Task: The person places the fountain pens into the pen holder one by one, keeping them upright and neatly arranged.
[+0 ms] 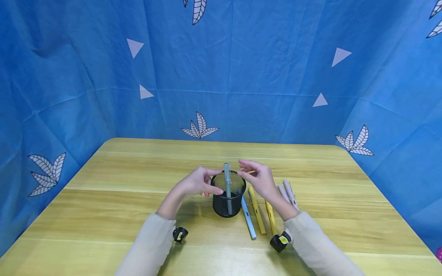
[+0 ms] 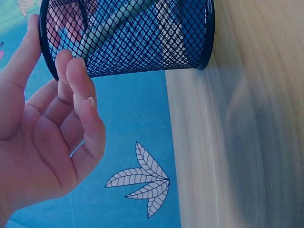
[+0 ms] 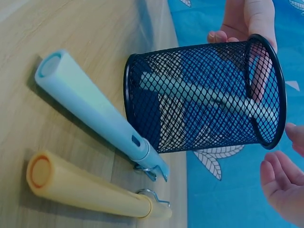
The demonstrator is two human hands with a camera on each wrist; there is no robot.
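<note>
Light wooden bench before blue cloth; black round wire-mesh cup upright, grey-green pen inside. Left hand fingers straight, touching its rim; right hand relaxed, empty, just beside.

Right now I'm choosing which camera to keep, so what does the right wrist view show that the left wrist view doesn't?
Only the right wrist view shows the light blue pen and the yellow pen lying on the table beside the cup. Only the left wrist view shows the left hand open, palm up close, by the rim. Both share the black mesh cup with a grey-green pen leaning inside.
</note>
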